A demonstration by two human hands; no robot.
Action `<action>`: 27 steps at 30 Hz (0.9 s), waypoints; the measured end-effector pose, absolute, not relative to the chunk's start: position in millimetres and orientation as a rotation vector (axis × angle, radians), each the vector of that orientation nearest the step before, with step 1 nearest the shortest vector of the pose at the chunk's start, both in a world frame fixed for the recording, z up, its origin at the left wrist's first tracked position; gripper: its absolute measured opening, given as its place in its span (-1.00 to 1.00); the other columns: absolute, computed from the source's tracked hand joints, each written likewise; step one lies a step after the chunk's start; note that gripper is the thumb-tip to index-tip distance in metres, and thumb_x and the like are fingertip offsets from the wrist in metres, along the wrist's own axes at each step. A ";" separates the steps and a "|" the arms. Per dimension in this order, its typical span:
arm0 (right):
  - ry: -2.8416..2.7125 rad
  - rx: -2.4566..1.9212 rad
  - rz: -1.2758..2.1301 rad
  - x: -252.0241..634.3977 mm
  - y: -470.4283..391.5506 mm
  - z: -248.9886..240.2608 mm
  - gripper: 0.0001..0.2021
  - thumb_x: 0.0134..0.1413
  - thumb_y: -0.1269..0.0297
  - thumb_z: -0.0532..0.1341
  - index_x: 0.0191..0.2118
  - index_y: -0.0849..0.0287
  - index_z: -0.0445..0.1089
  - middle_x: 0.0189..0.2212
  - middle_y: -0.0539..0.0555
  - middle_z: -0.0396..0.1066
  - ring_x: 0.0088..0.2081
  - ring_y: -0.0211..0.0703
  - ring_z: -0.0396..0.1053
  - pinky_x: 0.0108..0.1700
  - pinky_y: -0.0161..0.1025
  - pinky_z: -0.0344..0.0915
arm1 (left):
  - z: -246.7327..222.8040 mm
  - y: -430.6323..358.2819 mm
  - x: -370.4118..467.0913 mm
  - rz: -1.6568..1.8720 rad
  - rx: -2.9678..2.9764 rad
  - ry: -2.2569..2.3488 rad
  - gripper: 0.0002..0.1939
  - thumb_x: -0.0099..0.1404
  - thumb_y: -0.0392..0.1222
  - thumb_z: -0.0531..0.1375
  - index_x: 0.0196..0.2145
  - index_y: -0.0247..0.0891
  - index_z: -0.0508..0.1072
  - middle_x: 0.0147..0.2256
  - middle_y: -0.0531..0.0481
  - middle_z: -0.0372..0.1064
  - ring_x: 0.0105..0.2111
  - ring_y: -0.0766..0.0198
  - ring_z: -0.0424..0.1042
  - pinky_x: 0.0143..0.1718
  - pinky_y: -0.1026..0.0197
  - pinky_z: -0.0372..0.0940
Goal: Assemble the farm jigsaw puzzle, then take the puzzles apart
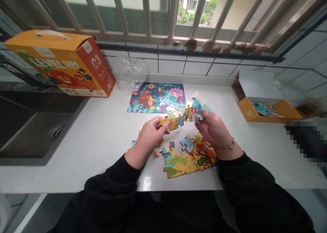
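Note:
My left hand point(150, 134) pinches a yellow and blue jigsaw puzzle piece point(175, 122) between thumb and fingers. Just right of it and slightly higher, my right hand point(213, 129) grips a few puzzle pieces point(191, 113), mostly blue and yellow, their upper part blurred. The two hands' pieces are close to each other at knobbed edges; whether they touch I cannot tell. Below the hands lies a partly joined puzzle point(189, 161) with a green crocodile on yellow. Loose puzzle pieces point(159, 149) lie left of it, partly hidden by my left hand.
A dark blue animal picture sheet point(158, 98) lies behind the hands. Crumpled clear plastic point(131, 74) and an orange carton point(61, 64) stand back left, beside a dark sink point(33, 134). An open yellow box point(265, 110) holding pieces sits at the right. Window bars rise behind.

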State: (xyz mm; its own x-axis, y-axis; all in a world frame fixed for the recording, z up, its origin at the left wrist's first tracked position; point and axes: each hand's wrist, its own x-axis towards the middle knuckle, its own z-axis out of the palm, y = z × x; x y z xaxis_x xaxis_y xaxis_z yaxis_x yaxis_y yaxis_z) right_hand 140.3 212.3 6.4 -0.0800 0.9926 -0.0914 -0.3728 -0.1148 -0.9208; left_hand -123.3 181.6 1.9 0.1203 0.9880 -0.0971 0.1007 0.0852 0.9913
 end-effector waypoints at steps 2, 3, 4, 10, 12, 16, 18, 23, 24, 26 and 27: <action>-1.020 -1.021 1.621 134.3 208.1 4.0 -0.55 0.13 -0.09 0.61 0.00 0.05 0.64 -0.06 0.10 0.71 -0.20 -0.14 0.64 -0.20 -0.25 0.62 | 5.2 180.9 -121.3 1.019 1.170 1.135 -0.61 0.40 0.18 0.42 -0.11 -0.19 0.52 -0.26 -0.04 0.64 -0.33 0.18 0.62 -0.26 0.17 0.45; -1.076 -1.041 1.659 131.4 206.5 2.3 -0.54 0.13 -0.08 0.61 0.02 0.07 0.65 -0.06 0.12 0.71 -0.18 -0.11 0.65 -0.16 -0.22 0.62 | 6.6 180.6 -120.4 1.031 1.131 1.098 -0.59 0.39 0.18 0.44 -0.11 -0.19 0.52 -0.24 -0.05 0.65 -0.31 0.18 0.62 -0.22 0.16 0.47; -1.122 -1.052 1.681 129.0 205.4 0.7 -0.53 0.15 -0.08 0.61 0.04 0.09 0.66 -0.06 0.13 0.72 -0.17 -0.10 0.66 -0.12 -0.20 0.62 | 7.5 180.3 -119.7 1.047 1.099 1.064 -0.58 0.38 0.18 0.45 -0.10 -0.19 0.52 -0.22 -0.05 0.65 -0.29 0.18 0.62 -0.18 0.15 0.49; -1.067 -1.008 1.758 126.0 203.4 1.1 -0.56 0.13 -0.07 0.62 -0.02 0.08 0.66 -0.09 0.12 0.71 -0.18 -0.10 0.64 -0.08 -0.16 0.60 | 2.1 180.3 -117.8 1.120 0.964 0.973 -0.61 0.35 0.10 0.50 -0.12 -0.20 0.52 -0.19 -0.01 0.64 -0.22 0.22 0.61 -0.12 0.20 0.46; -1.023 -0.963 1.796 126.5 203.0 3.1 -0.53 0.14 -0.11 0.60 0.03 0.05 0.64 -0.09 0.10 0.70 -0.20 -0.10 0.63 -0.10 -0.14 0.60 | -0.9 180.8 -117.7 1.104 0.922 0.988 -0.63 0.35 0.07 0.50 -0.14 -0.20 0.51 -0.21 0.01 0.62 -0.27 0.26 0.59 -0.16 0.22 0.45; -1.138 -1.006 1.690 124.5 203.4 0.1 -0.51 0.18 -0.12 0.58 0.08 0.05 0.62 -0.07 0.12 0.70 -0.15 -0.07 0.63 -0.08 -0.15 0.59 | 0.9 180.2 -117.2 1.063 0.807 0.897 -0.60 0.34 0.00 0.53 -0.08 -0.20 0.47 -0.11 -0.05 0.64 -0.18 0.19 0.66 -0.02 0.11 0.52; -1.205 -1.033 1.659 122.1 203.7 -2.7 -0.53 0.21 -0.11 0.57 0.07 0.08 0.63 -0.05 0.14 0.70 -0.13 -0.06 0.63 -0.05 -0.15 0.59 | 4.5 178.8 -116.4 1.035 0.771 0.836 -0.56 0.34 0.00 0.53 -0.02 -0.19 0.46 -0.03 -0.09 0.65 -0.14 0.15 0.69 0.06 0.02 0.54; -1.092 -0.974 1.744 117.2 201.9 0.7 -0.53 0.18 -0.10 0.59 0.07 0.05 0.60 -0.06 0.10 0.69 -0.18 -0.09 0.63 -0.10 -0.16 0.62 | 6.5 175.7 -112.6 1.031 0.792 0.791 -0.50 0.35 0.07 0.55 0.02 -0.19 0.45 0.00 -0.12 0.63 -0.10 0.11 0.69 0.12 -0.02 0.53; -1.054 -0.972 1.747 116.8 201.3 2.8 -0.53 0.16 -0.09 0.60 0.04 0.03 0.59 -0.09 0.09 0.68 -0.19 -0.11 0.62 -0.12 -0.17 0.62 | 5.2 175.7 -112.3 1.047 0.806 0.799 -0.47 0.33 0.07 0.56 0.04 -0.18 0.44 -0.01 -0.11 0.63 -0.09 0.12 0.68 0.12 -0.02 0.53; -0.985 -0.957 1.749 116.4 200.1 6.8 -0.54 0.14 -0.10 0.61 0.00 0.02 0.58 -0.14 0.07 0.67 -0.22 -0.13 0.61 -0.18 -0.20 0.62 | 1.8 176.4 -112.8 1.070 0.853 0.840 -0.41 0.29 0.08 0.59 0.08 -0.17 0.43 -0.03 -0.10 0.62 -0.10 0.13 0.67 0.10 0.00 0.52; -0.960 -0.947 1.748 116.2 199.8 8.5 -0.55 0.14 -0.12 0.61 -0.03 0.02 0.58 -0.16 0.07 0.66 -0.23 -0.14 0.60 -0.21 -0.21 0.62 | 0.2 177.1 -113.6 1.068 0.888 0.871 -0.37 0.27 0.07 0.60 0.10 -0.17 0.43 -0.04 -0.09 0.61 -0.12 0.14 0.66 0.07 0.02 0.51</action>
State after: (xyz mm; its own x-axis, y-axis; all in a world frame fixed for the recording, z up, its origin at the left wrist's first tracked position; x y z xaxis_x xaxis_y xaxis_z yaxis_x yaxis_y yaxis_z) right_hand 116.2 199.8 8.5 -0.3010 0.9341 -0.1922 -0.3393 -0.2932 -0.8938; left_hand -113.6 177.1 0.2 0.2450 0.9574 -0.1530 -0.3425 0.2331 0.9101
